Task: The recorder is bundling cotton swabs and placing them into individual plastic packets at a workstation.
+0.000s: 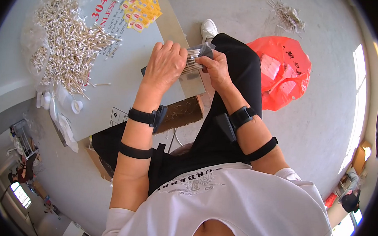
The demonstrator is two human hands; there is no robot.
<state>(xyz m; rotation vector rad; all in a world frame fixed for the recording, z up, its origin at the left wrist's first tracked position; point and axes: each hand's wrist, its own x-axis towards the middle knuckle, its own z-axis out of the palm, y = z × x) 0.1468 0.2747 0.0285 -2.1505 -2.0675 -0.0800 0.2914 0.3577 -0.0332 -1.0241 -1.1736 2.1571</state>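
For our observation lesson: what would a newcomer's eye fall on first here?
Probably the bright red bag on the floor at right. Next, the big heap of cotton swabs on the table at left, with small yellow slips to its right. In the middle, the left hand and right hand hold a clear packet of swabs.

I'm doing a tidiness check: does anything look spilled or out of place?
Yes: thin, pale pieces lie scattered on the floor beyond the red bag, uncontained, so they look spilled or discarded. They're too small to identify.
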